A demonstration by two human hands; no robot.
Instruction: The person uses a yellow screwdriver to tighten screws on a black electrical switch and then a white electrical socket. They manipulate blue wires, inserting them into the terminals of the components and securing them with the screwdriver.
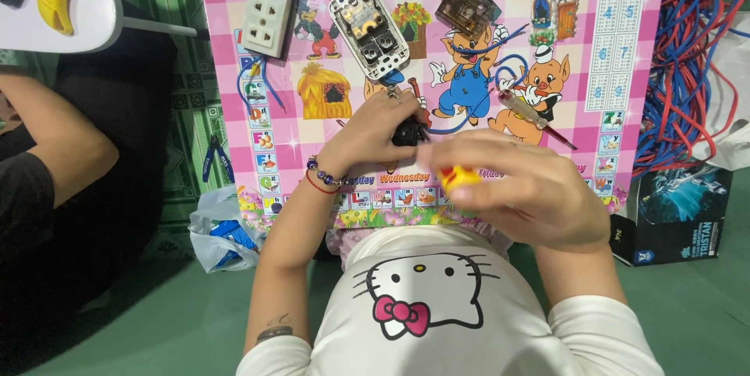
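The left hand (367, 130) lay over the lower middle of the pink picture board (578, 63), and its fingers were curled around a small black part (409, 134), which it pinched at the fingertips. The wrist carried 2 bracelets, 1 of dark beads and 1 thin red. The left forearm came up from the lower left, bent at the elbow. The right hand (519, 188) was closer to the camera and blurred; its fingers were closed around a yellow tool handle (458, 179), which pointed toward the black part. The right arm came from the lower right, in a white sleeve.

On the board, above the hands, were a white socket strip (269, 8), an opened white socket (368, 28) with its metal contacts showing, and a brown transparent cover (466, 7). A screwdriver with a clear handle (535, 118) lay just beside the right hand. A blue wire (500, 71) curved across the board.

To the left of the board, a white plastic bag (215, 227) on the floor held something blue; I cannot tell what. Blue pliers (216, 159) lay near it. At the right was a heap of red and blue wires (691, 55), and below it a dark box (676, 212). Another person's arm (55, 141) showed at the left edge.
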